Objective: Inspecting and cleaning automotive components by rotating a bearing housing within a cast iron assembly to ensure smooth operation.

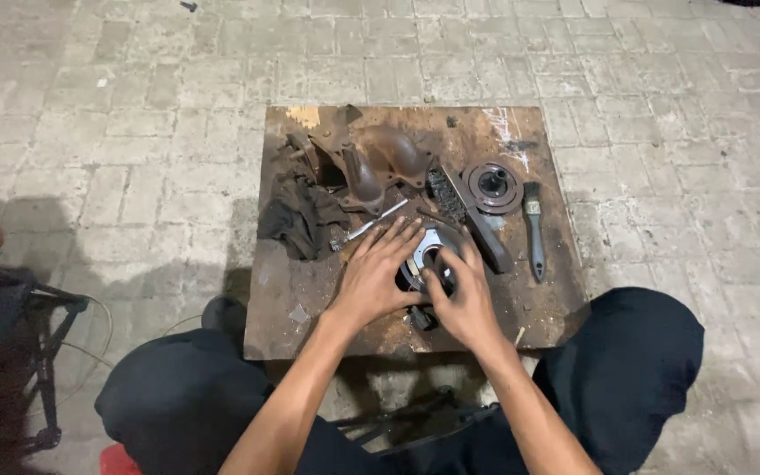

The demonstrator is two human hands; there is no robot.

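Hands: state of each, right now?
Left hand: open, fingers spread, resting on the round metal part.
Right hand: curled over the same part, gripping its near edge.

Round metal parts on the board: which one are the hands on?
The near ring-shaped part, under both the left hand and right hand. The other disc lies untouched farther back, beside the paintbrush.

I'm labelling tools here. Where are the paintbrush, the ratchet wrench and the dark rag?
paintbrush (534,230): head view, on its handle.
ratchet wrench (364,228): head view, mid-shaft.
dark rag (299,215): head view, middle of the cloth.
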